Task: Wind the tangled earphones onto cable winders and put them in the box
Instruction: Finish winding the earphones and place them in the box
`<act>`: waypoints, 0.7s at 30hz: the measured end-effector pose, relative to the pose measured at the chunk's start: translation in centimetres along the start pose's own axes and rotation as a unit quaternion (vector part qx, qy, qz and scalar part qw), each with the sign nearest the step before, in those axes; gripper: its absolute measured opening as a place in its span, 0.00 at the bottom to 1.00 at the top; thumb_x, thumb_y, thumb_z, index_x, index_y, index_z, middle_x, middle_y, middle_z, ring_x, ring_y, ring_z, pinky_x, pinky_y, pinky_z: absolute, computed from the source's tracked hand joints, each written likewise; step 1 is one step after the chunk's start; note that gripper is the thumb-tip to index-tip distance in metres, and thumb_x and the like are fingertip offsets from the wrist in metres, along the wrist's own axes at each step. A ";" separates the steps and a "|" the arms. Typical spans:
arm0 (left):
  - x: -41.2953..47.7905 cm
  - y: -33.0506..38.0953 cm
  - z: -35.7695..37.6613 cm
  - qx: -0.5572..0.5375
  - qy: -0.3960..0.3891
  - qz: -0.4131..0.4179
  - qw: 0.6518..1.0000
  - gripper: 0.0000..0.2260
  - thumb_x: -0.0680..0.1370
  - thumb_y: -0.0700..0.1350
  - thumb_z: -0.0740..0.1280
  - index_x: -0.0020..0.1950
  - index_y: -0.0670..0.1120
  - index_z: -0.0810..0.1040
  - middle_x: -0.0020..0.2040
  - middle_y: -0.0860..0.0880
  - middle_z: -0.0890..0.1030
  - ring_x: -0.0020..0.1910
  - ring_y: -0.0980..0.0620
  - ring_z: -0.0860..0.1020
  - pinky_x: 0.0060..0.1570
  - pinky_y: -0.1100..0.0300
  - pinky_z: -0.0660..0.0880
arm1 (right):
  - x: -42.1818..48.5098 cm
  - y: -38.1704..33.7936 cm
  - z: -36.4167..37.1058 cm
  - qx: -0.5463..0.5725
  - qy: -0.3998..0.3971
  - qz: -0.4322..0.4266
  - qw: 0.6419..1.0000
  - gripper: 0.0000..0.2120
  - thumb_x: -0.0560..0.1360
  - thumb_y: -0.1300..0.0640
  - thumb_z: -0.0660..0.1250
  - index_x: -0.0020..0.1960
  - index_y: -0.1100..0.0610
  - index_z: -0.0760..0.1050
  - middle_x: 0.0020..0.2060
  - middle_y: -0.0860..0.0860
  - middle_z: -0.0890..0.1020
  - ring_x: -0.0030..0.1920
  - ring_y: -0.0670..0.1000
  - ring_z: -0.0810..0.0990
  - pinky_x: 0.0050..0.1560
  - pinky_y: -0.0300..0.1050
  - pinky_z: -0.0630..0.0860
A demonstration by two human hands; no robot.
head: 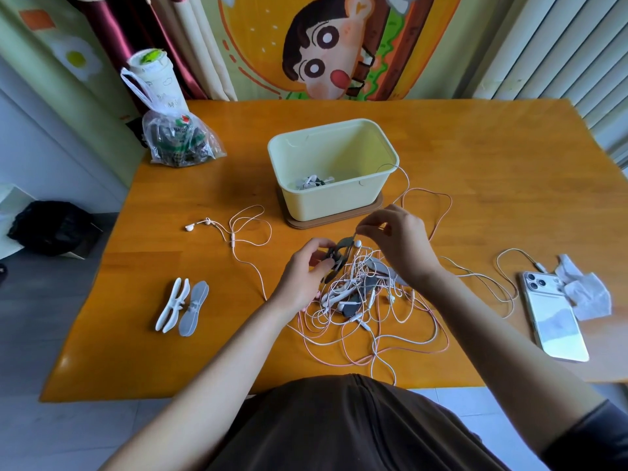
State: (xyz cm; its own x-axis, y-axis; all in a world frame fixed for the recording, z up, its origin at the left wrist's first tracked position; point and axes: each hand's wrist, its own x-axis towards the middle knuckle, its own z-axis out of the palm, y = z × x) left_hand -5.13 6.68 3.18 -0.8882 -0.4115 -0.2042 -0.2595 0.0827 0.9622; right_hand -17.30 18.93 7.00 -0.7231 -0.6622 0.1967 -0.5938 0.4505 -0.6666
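Now, left hand (306,271) gripping dark winder (337,255), right hand (399,237) pinching seemingly a thin cable (355,234), tangled earphones (367,311) beneath both, box (334,198) beyond.

White phone (554,317) and crumpled tissue (584,294) at right, plastic bag (180,137) far left, cartoon curtain (326,45) behind.

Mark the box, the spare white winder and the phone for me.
box (334,202): head view, on its near front wall.
white winder (172,305): head view, on its middle.
phone (555,319): head view, on its back panel.
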 end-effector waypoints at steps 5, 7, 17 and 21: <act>-0.4 1.1 0.3 -0.111 -0.045 0.020 0.993 0.11 0.80 0.37 0.61 0.55 0.53 0.74 0.47 0.47 0.79 0.48 0.54 0.79 0.50 0.65 0.75 | -0.3 0.5 0.4 0.011 0.013 0.047 0.999 0.05 0.73 0.58 0.70 0.46 0.59 0.82 0.40 0.48 0.77 0.35 0.37 0.71 0.36 0.22 0.66; -0.3 1.7 0.4 -0.163 -0.034 0.017 0.986 0.11 0.80 0.36 0.60 0.54 0.52 0.74 0.47 0.46 0.79 0.47 0.54 0.79 0.50 0.63 0.77 | -0.9 0.7 1.0 0.020 0.011 0.066 0.998 0.06 0.74 0.56 0.69 0.46 0.58 0.81 0.39 0.48 0.78 0.33 0.38 0.71 0.35 0.24 0.66; 0.8 1.7 0.4 -0.332 0.046 -0.062 0.940 0.10 0.80 0.35 0.60 0.56 0.48 0.75 0.50 0.45 0.82 0.49 0.49 0.81 0.51 0.56 0.79 | -3.4 -0.2 3.8 0.121 -0.045 0.114 0.985 0.07 0.79 0.57 0.61 0.48 0.57 0.78 0.31 0.42 0.75 0.25 0.40 0.71 0.25 0.30 0.65; 0.8 1.9 0.5 -0.367 0.067 -0.085 0.924 0.10 0.80 0.36 0.60 0.55 0.48 0.75 0.53 0.42 0.80 0.50 0.48 0.80 0.49 0.56 0.79 | -3.5 -0.1 4.1 0.094 -0.072 0.125 0.985 0.08 0.79 0.58 0.60 0.49 0.58 0.78 0.33 0.46 0.78 0.26 0.41 0.72 0.27 0.30 0.68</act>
State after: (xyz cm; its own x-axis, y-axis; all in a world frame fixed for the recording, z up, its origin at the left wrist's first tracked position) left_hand -6.54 6.93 4.71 -0.7911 -0.4740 -0.3866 -0.0211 -0.6105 0.7917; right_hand -13.27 18.73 3.47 -0.7730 -0.6288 -0.0842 -0.3184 0.4993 -0.8058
